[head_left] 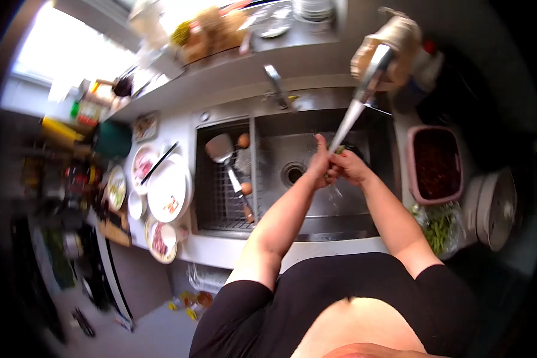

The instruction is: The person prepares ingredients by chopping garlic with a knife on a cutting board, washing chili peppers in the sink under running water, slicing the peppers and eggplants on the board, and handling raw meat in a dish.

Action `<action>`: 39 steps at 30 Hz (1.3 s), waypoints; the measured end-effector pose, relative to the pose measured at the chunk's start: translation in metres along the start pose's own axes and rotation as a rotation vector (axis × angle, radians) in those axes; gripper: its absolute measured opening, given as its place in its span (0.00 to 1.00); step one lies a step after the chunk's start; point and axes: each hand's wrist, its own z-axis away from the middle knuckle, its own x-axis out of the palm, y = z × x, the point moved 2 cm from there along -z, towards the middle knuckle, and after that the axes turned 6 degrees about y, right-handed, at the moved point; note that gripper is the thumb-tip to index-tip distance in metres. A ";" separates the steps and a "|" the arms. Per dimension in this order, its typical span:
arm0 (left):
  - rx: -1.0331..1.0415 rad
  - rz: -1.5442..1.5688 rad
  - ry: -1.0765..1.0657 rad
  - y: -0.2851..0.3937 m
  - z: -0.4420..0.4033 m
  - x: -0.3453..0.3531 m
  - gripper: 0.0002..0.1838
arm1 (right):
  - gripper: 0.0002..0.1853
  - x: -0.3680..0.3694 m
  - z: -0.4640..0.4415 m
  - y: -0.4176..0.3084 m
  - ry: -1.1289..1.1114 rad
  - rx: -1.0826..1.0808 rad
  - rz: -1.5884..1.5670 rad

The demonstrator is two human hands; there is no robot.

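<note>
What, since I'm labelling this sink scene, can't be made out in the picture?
All in the head view:
- What lies between the left hand and right hand: a little green shows; the hands and running water hide the rest.
- The contents of the pink basin: too dark and blurred.
- The top of the pale stack: cut off by the upper edge.

Held between left hand (pixel 319 165) and right hand (pixel 351 168): green produce (pixel 340 149), mostly covered, too blurred to tell type; positioned at near end of water stream (pixel 347 124) descending from far right, above right sink basin (pixel 274 149), to the right of drain (pixel 293 173)
</note>
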 end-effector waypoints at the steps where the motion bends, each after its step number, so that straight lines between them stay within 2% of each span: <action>1: 0.004 0.027 -0.008 -0.001 0.001 -0.003 0.48 | 0.15 0.006 -0.001 -0.004 0.014 -0.020 0.069; 4: 0.014 0.027 -0.027 0.007 0.011 -0.009 0.48 | 0.12 0.019 -0.011 -0.002 0.096 -0.133 0.229; 6: 0.086 0.110 0.062 0.008 0.013 -0.007 0.44 | 0.15 0.016 -0.022 0.008 0.274 -0.200 0.295; 8: 0.109 0.211 0.157 0.003 -0.001 -0.008 0.41 | 0.20 0.033 -0.018 0.003 0.391 -0.208 0.224; 10: 0.078 0.222 0.193 -0.004 -0.002 -0.009 0.38 | 0.22 0.017 -0.033 0.016 0.442 -0.128 0.252; 11: 0.092 0.244 0.164 -0.010 -0.006 -0.011 0.33 | 0.24 0.019 -0.026 0.010 0.484 0.041 0.219; 12: 0.104 0.265 0.134 -0.016 -0.011 -0.013 0.29 | 0.24 0.017 -0.028 0.012 0.472 0.041 0.229; 13: 0.114 0.274 0.138 -0.019 -0.010 -0.014 0.29 | 0.24 0.009 -0.032 0.018 0.466 0.067 0.237; 14: 0.151 0.276 0.097 -0.020 -0.007 -0.013 0.22 | 0.24 -0.005 -0.038 0.027 0.460 0.093 0.245; 15: 0.187 0.277 0.058 -0.021 -0.006 -0.013 0.16 | 0.20 -0.042 -0.063 0.056 0.376 0.069 0.039; 16: 0.199 0.286 0.065 -0.025 -0.008 -0.014 0.16 | 0.16 -0.011 -0.043 0.037 0.355 0.023 -0.135; 18: 0.125 0.361 -0.087 -0.033 -0.016 -0.019 0.06 | 0.19 0.000 -0.027 0.022 0.193 -0.008 -0.112; 19: 0.097 0.404 -0.091 -0.035 -0.014 -0.020 0.06 | 0.22 0.004 -0.021 0.018 0.131 -0.021 -0.129; 21: 0.166 0.389 -0.068 -0.037 -0.013 -0.022 0.08 | 0.26 0.009 -0.011 0.007 -0.009 -0.038 -0.155; 23: 0.199 0.373 -0.084 -0.032 0.000 -0.019 0.08 | 0.27 0.009 -0.010 0.005 0.001 -0.036 -0.093; 24: 0.244 0.331 -0.015 -0.031 0.005 -0.014 0.10 | 0.28 0.009 -0.011 0.004 0.021 -0.034 -0.030; 25: 0.287 0.290 0.053 -0.029 0.012 -0.010 0.12 | 0.23 0.005 -0.018 0.009 0.103 -0.044 -0.063; 26: 0.288 0.290 0.054 -0.031 0.009 -0.010 0.12 | 0.23 -0.002 -0.024 0.017 0.102 -0.045 -0.063; 29: 0.202 0.084 0.145 -0.032 -0.001 -0.011 0.19 | 0.12 0.003 -0.022 0.016 0.463 -0.034 0.028; 33: 0.218 0.090 0.155 -0.030 0.004 -0.010 0.17 | 0.14 -0.006 -0.023 0.017 0.448 0.068 0.191; 35: 0.240 0.127 0.051 -0.029 -0.002 -0.016 0.12 | 0.16 -0.002 -0.027 0.019 0.267 -0.025 -0.020; 39: 0.185 0.214 0.052 -0.034 -0.011 -0.018 0.06 | 0.18 -0.003 -0.026 0.017 0.256 -0.023 -0.051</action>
